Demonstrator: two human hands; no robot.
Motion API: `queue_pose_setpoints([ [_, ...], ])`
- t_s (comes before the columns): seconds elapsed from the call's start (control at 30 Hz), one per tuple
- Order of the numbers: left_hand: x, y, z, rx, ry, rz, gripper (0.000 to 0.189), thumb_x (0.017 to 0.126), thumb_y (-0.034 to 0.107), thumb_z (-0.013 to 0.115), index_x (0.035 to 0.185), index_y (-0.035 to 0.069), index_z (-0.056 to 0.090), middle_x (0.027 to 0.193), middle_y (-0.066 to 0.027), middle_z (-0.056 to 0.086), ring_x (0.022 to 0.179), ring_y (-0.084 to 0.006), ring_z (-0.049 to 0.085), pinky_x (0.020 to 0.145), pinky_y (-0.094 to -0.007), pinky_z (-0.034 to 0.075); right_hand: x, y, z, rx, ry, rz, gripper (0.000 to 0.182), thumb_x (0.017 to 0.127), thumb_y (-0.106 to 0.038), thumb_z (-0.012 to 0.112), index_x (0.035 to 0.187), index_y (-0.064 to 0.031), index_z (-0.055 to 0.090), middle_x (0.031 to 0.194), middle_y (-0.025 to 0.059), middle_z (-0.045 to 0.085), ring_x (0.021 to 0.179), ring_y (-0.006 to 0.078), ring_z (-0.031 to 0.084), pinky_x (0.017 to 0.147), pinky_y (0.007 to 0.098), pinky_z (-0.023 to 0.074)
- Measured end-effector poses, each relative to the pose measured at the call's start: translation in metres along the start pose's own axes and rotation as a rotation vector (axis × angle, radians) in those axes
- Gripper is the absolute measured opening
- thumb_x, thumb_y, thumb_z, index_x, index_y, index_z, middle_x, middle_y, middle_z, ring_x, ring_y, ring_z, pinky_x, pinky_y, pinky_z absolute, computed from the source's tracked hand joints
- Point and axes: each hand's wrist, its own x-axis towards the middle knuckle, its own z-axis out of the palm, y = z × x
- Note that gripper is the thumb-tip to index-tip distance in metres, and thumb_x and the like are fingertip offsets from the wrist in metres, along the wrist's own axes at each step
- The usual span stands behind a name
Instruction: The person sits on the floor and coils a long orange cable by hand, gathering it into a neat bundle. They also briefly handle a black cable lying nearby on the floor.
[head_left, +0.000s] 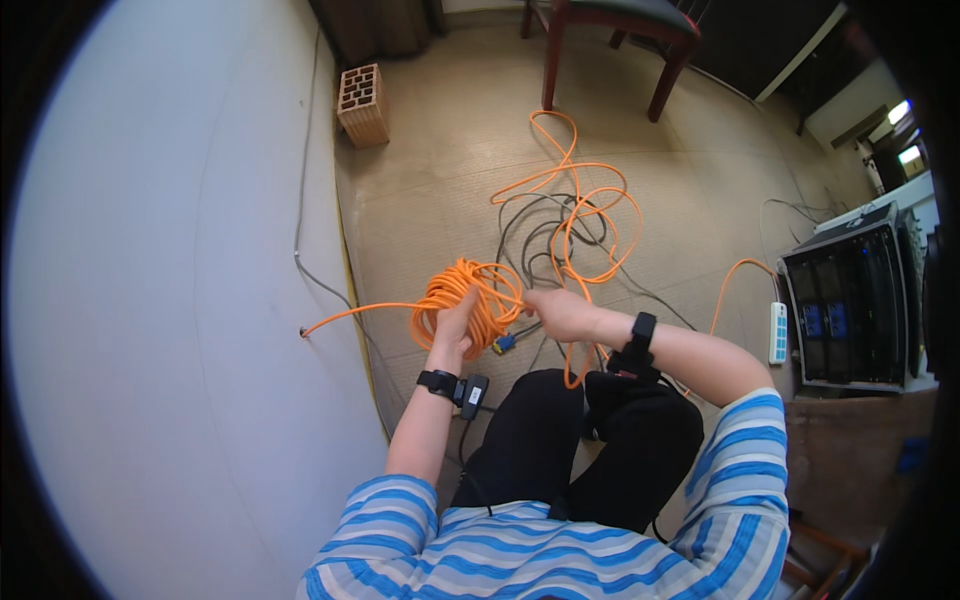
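My left hand (456, 322) grips a thick coil of orange cable (442, 295), its thumb laid over the strands. From the coil one strand runs left into a hole in the wall. At the coil's right side, my right hand (559, 311) pinches a strand of the same orange colour. Loose orange loops (637, 217) lie on the floor ahead, over dark grey cable (517, 225). A blue cable connector (505, 344) shows just below the coil. Where the orange strands pass under my right hand and near my knees, their course is partly hidden.
The pale wall (150, 262) rises close on my left, with a thin grey cable along it. A hollow brick (365, 105) stands by it. Ahead is a wooden chair (553, 60). To the right are a white power strip (778, 334) and a black equipment rack (847, 300).
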Motion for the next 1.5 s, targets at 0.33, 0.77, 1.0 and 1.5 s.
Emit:
queue_pose_setpoints([
  [0.33,-0.006,0.007,0.005,-0.205,-0.094,0.001,0.020,0.080,0.018,0.060,0.096,0.006,0.056,0.094,-0.0052,0.060,0.087,-0.0192,0.059,0.075,-0.0362,0.050,-0.009,0.000,0.040,-0.616,0.431,-0.516,0.023,0.075,-0.016,0.054,0.094,-0.0038,0.049,0.080,0.0108,0.058,0.072,0.0281,0.060,0.075,0.0424,0.0444],
  [0.77,-0.016,0.049,0.026,-0.431,-0.055,0.110,0.035,0.076,0.029,0.063,0.101,0.008,0.054,0.094,-0.0069,0.059,0.085,-0.0228,0.057,0.078,-0.0380,0.048,-0.113,0.160,0.062,-0.309,-0.173,-0.187,0.021,0.082,-0.026,0.050,0.098,-0.0162,0.059,0.079,0.0092,0.062,0.078,0.0285,0.060,0.063,0.0390,0.0476],
  [1.0,-0.069,0.053,0.008,-0.454,-0.370,0.122,0.042,0.070,0.026,0.066,0.102,0.004,0.049,0.082,-0.0016,0.052,0.077,-0.0145,0.051,0.077,-0.0310,0.045,0.058,0.170,0.092,-0.054,-0.275,-0.202,0.021,0.085,-0.023,0.048,0.100,-0.0129,0.058,0.093,0.0123,0.062,0.085,0.0320,0.059,0.074,0.0391,0.0457],
  [1.5,-0.040,0.000,-0.022,0.576,0.048,0.042,0.033,0.071,0.005,0.068,0.100,-0.002,0.054,0.091,-0.0062,0.060,0.077,-0.0151,0.059,0.065,-0.0269,0.049,0.155,-0.044,-0.021,-0.425,0.134,-0.406,0.021,0.076,-0.027,0.058,0.075,-0.0065,0.066,0.077,0.0154,0.063,0.076,0.0296,0.062,0.064,0.0398,0.0497],
])
